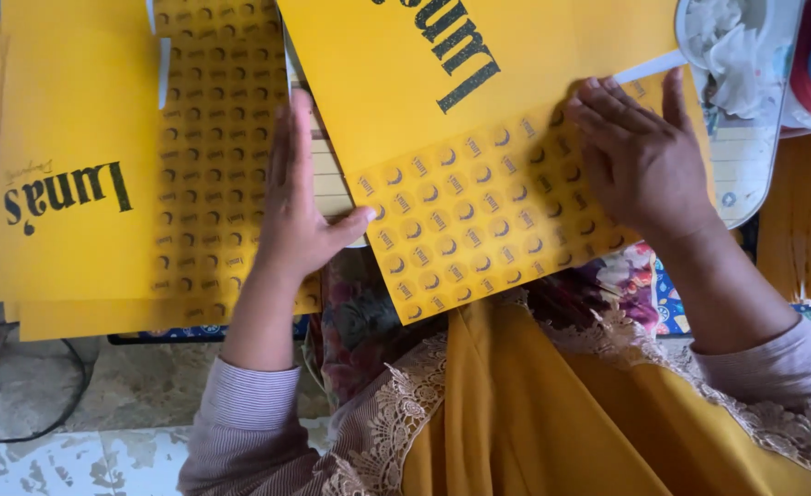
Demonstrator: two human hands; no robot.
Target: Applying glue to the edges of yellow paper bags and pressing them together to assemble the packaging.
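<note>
Pressing down flat, the left hand (297, 207) lies with its fingers straight and together, pointing far, on the left edge of a big yellow sheet (461, 138). Its thumb sticks out to the right and touches the part of the sheet that is covered in rows of small round marks. The right hand (640, 152) is spread open too, palm down, on the right side of the same sheet, with the fingers pointing far and left. Neither hand grips anything; both just rest on the paper. The yellow sheet lies tilted in the middle, with big dark letters on its far part. To the left lies a stack of more yellow sheets (75, 184) on the worktop. Far right sits a clear tub (745, 92) with crumpled white stuff inside. Near the camera is the person's yellow dress (534, 413) with lace.
</note>
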